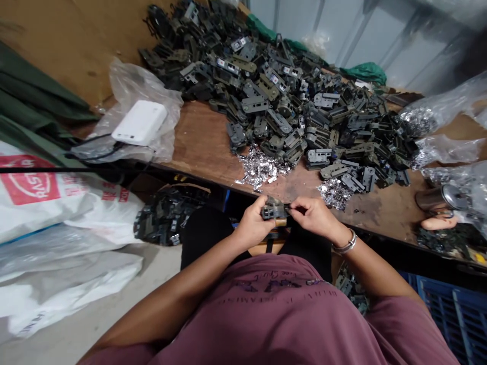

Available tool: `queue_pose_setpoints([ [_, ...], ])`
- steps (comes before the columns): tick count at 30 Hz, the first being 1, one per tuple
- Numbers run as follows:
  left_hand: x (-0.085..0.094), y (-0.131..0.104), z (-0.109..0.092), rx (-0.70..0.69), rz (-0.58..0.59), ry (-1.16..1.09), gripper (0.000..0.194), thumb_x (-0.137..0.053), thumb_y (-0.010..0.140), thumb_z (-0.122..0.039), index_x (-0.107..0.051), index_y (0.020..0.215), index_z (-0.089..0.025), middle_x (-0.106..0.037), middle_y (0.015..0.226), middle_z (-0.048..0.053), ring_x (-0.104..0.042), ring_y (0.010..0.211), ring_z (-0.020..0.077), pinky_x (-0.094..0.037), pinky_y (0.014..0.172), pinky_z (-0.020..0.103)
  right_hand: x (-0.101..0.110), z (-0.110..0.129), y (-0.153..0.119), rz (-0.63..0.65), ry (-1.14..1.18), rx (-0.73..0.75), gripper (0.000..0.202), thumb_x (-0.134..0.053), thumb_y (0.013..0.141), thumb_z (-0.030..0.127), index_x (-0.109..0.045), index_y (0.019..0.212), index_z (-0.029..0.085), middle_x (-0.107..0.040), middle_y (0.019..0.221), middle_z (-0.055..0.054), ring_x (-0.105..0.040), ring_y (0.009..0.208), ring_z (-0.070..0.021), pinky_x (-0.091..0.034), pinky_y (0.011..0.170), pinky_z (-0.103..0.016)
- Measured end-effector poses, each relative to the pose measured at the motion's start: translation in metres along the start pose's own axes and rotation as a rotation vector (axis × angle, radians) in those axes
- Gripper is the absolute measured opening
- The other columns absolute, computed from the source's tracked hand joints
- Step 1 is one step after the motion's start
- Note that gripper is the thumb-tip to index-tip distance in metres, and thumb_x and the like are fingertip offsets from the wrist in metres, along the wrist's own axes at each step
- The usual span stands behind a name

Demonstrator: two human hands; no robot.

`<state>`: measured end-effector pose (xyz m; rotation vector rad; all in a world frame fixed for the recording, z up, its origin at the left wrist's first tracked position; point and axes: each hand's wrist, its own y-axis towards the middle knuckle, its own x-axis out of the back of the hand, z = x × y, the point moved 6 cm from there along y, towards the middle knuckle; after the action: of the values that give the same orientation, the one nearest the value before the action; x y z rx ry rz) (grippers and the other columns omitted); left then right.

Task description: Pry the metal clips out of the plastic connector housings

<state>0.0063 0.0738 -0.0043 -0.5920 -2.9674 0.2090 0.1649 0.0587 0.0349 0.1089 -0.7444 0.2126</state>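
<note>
Over my lap, at the front edge of the wooden table, my left hand [251,224] grips a grey metal bracket-like part [273,209] between thumb and fingers. The fingertips of my right hand [312,215] are pinched together at the right end of this part. A small dark piece shows at those fingertips; whether it is loose or belongs to the part I cannot tell. Just beyond my hands lie two heaps of small shiny metal pieces, a left heap [262,167] and a right heap [335,193].
A large pile of similar grey parts [255,104] covers the back of the table [201,137]. At left, a white box with cables [140,122] rests on clear plastic. A metal can [433,198] stands at right. White sacks [68,213] and a blue crate [452,314] flank me.
</note>
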Motion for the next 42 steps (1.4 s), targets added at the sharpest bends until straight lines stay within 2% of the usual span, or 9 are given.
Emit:
queue_pose_setpoints([
  [4, -0.001, -0.006, 0.001, -0.018, 0.07, 0.01, 0.033, -0.072, 0.066, -0.022, -0.062, 0.098, -0.018, -0.07, 0.099, 0.003, -0.065, 0.086, 0.0157, -0.05, 0.08, 0.027, 0.005, 0.006, -0.009, 0.073, 0.062, 0.005, 0.008, -0.063, 0.084, 0.022, -0.071, 0.083, 0.02, -0.07, 0.069, 0.002, -0.062, 0.06, -0.0115, -0.048, 0.059, -0.022],
  [7, 0.002, -0.009, 0.007, 0.015, 0.08, -0.041, 0.037, -0.076, 0.064, -0.027, -0.062, 0.096, -0.018, -0.069, 0.091, 0.002, -0.063, 0.08, 0.0148, -0.05, 0.078, 0.028, 0.006, 0.014, -0.018, -0.003, -0.015, 0.14, 0.012, -0.059, 0.088, 0.023, -0.071, 0.089, 0.022, -0.073, 0.079, -0.002, -0.067, 0.068, -0.0138, -0.054, 0.066, -0.026],
  [13, 0.003, -0.015, 0.013, 0.032, 0.099, -0.016, 0.031, -0.077, 0.062, -0.024, -0.059, 0.086, -0.017, -0.067, 0.084, 0.001, -0.062, 0.077, 0.0149, -0.05, 0.077, 0.029, -0.021, 0.023, -0.031, -0.015, -0.143, 0.358, 0.023, -0.046, 0.092, 0.018, -0.069, 0.095, 0.02, -0.074, 0.087, -0.008, -0.069, 0.078, -0.0165, -0.057, 0.068, -0.029],
  [20, 0.013, -0.016, 0.006, 0.019, 0.013, -0.072, 0.045, -0.083, 0.06, -0.036, -0.059, 0.092, -0.017, -0.071, 0.094, 0.005, -0.066, 0.081, 0.0168, -0.053, 0.079, 0.03, -0.023, -0.017, -0.029, -0.3, 0.55, -0.151, 0.02, -0.065, 0.085, 0.037, -0.068, 0.096, 0.021, -0.074, 0.08, -0.004, -0.067, 0.059, -0.0141, -0.054, 0.054, -0.026],
  [27, 0.004, -0.014, 0.012, -0.102, -0.033, -0.118, 0.046, -0.083, 0.062, -0.04, -0.057, 0.093, -0.018, -0.071, 0.108, 0.009, -0.066, 0.097, 0.0205, -0.051, 0.09, 0.033, -0.062, -0.025, -0.016, -0.139, 1.141, -0.474, 0.034, -0.081, 0.064, 0.043, -0.068, 0.084, 0.018, -0.067, 0.072, -0.001, -0.044, 0.041, -0.0052, -0.027, 0.033, -0.017],
  [30, 0.006, -0.013, 0.01, -0.054, 0.115, -0.226, 0.055, -0.085, 0.059, -0.041, -0.059, 0.101, -0.016, -0.069, 0.113, 0.01, -0.065, 0.103, 0.0233, -0.049, 0.093, 0.036, -0.064, -0.023, -0.012, -0.076, 1.211, -0.478, 0.04, -0.081, 0.064, 0.044, -0.066, 0.091, 0.018, -0.064, 0.072, 0.001, -0.032, 0.039, -0.0021, -0.019, 0.032, -0.017],
  [34, 0.009, -0.015, 0.011, 0.125, 0.304, -0.472, 0.056, -0.077, 0.069, -0.046, -0.061, 0.111, -0.013, -0.069, 0.106, 0.012, -0.068, 0.09, 0.0213, -0.052, 0.074, 0.028, -0.054, -0.019, -0.006, -0.089, 0.943, -0.32, 0.043, -0.073, 0.076, 0.05, -0.063, 0.106, 0.02, -0.054, 0.063, 0.006, -0.038, 0.04, -0.0046, -0.029, 0.038, -0.018],
  [37, 0.012, -0.014, 0.02, 0.309, 0.209, -0.538, 0.044, -0.072, 0.074, -0.039, -0.062, 0.108, -0.012, -0.069, 0.094, 0.01, -0.066, 0.067, 0.0146, -0.046, 0.052, 0.02, -0.047, -0.008, 0.012, -0.015, 0.456, -0.089, 0.032, -0.053, 0.093, 0.045, -0.063, 0.111, 0.02, -0.059, 0.067, 0.002, -0.052, 0.051, -0.0104, -0.043, 0.052, -0.023],
  [42, 0.014, -0.015, 0.018, 0.361, 0.053, -0.693, 0.042, -0.069, 0.07, -0.03, -0.061, 0.108, -0.015, -0.067, 0.088, 0.007, -0.065, 0.066, 0.0149, -0.048, 0.048, 0.02, -0.036, 0.004, 0.061, -0.032, -0.412, 0.164, 0.025, -0.045, 0.097, 0.024, -0.064, 0.112, 0.018, -0.065, 0.104, -0.011, -0.061, 0.092, -0.0207, -0.046, 0.078, -0.029],
])
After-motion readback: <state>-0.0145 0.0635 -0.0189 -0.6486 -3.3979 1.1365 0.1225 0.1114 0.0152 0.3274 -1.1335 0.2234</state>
